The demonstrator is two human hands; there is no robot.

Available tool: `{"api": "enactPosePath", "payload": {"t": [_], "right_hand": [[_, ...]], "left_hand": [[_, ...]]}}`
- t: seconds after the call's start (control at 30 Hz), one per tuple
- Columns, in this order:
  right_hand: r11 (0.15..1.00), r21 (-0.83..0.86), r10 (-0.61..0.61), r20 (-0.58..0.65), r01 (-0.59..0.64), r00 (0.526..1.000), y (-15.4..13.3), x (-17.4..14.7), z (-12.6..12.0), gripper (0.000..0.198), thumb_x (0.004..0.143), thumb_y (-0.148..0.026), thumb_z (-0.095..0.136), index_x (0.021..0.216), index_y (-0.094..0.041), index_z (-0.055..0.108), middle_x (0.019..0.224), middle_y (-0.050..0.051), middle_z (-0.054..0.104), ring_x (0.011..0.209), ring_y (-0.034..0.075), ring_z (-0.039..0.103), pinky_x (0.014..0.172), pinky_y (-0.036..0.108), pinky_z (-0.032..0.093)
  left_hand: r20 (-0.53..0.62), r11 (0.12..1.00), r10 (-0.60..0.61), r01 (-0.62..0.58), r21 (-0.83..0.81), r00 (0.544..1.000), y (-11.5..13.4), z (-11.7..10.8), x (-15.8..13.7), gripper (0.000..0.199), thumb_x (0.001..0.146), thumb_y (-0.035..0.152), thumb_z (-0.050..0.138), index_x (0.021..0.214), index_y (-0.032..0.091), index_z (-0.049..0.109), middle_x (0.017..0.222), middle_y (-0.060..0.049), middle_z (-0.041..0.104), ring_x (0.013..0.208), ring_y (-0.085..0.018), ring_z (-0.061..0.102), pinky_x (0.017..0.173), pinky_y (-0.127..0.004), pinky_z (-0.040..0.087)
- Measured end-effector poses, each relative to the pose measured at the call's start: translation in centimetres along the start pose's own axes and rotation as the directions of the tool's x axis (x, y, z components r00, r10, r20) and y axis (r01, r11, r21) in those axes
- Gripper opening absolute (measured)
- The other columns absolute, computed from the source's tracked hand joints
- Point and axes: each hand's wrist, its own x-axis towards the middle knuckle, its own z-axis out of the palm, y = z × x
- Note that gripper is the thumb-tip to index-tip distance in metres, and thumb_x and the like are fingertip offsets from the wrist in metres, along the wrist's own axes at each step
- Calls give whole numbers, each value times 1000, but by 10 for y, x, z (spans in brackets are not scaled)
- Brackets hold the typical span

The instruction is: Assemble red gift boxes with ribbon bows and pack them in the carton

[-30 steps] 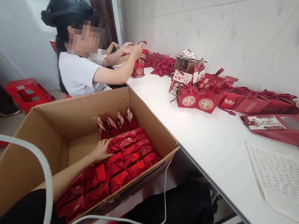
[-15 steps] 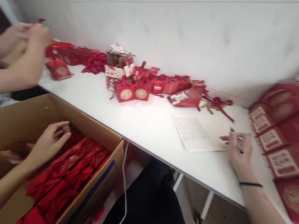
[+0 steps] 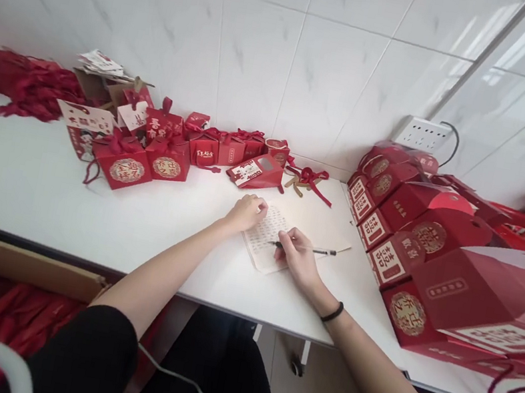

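Observation:
A small notebook with rows of writing lies on the white table in front of me. My right hand is closed around a dark pen, whose tip points left over the written page. At the notebook's upper left edge is my left hand, its fingers curled in; whatever they may hold is hidden. Just behind the notebook a red gift box lies tipped over, beside loose red and gold ribbons.
Red gift boxes with ribbon bows line the wall on the left. On the right stand many larger red boxes, with a white power strip behind them. A cardboard box of red pieces sits below the table at lower left.
My left hand has come out of the cardboard box and over to the notebook. The view has swung right, and another person's hands have left it. The pen stays in my right hand.

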Motion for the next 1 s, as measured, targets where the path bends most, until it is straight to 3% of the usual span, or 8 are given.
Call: {"api": "enactPosePath", "payload": {"t": [0.07, 0.17, 0.27, 0.53, 0.83, 1.0], "right_hand": [[1000, 19, 21, 54, -22, 998, 1, 4, 2, 45, 83, -62, 47, 67, -19, 43, 52, 0, 55, 46, 12, 49, 46, 22, 38], [993, 14, 115, 113, -118, 987, 4, 13, 2, 37, 76, -52, 60, 69, -18, 49, 58, 1, 58, 52, 13, 52, 49, 22, 39], [982, -50, 183, 68, -180, 981, 7, 18, 2, 32, 69, -43, 67, 66, -19, 46, 55, -1, 55, 49, 12, 49, 46, 22, 37], [983, -152, 109, 50, -100, 993, 5, 10, 4, 37, 77, -34, 54, 55, -20, 28, 46, -6, 35, 44, 8, 30, 44, 22, 24], [959, -281, 62, 80, -37, 995, 3, 10, 3, 34, 75, -32, 51, 53, -19, 28, 49, -5, 29, 47, 9, 26, 46, 23, 23], [957, -278, 104, 66, -82, 992, 4, 10, 3, 35, 75, -32, 51, 54, -19, 27, 49, -5, 28, 47, 9, 26, 45, 23, 23]], "left_hand": [[-5, 999, -37, 37, 3, 999, -4, 13, 5, 24, 85, 20, 43, 93, 13, 65, 98, -11, 64, 98, -24, 55, 89, -39, 43], [29, 999, -47, 47, 1, 998, -10, 19, 7, 22, 82, 23, 49, 94, 16, 65, 98, -9, 63, 99, -25, 54, 89, -40, 41], [63, 999, -45, 46, -10, 997, -12, 18, 8, 22, 81, 25, 51, 97, 18, 64, 99, -7, 62, 100, -24, 52, 91, -38, 40], [62, 995, -86, 84, 45, 994, -7, 24, 9, 20, 80, 24, 50, 97, 18, 60, 98, -5, 58, 102, -24, 49, 91, -40, 36], [76, 996, -82, 79, 50, 994, -5, 25, 8, 19, 82, 26, 50, 98, 18, 57, 97, -5, 55, 101, -24, 47, 90, -40, 35], [85, 995, -86, 81, 56, 993, -4, 24, 8, 19, 82, 25, 49, 98, 19, 56, 99, -5, 55, 102, -24, 47, 90, -40, 35]]}}
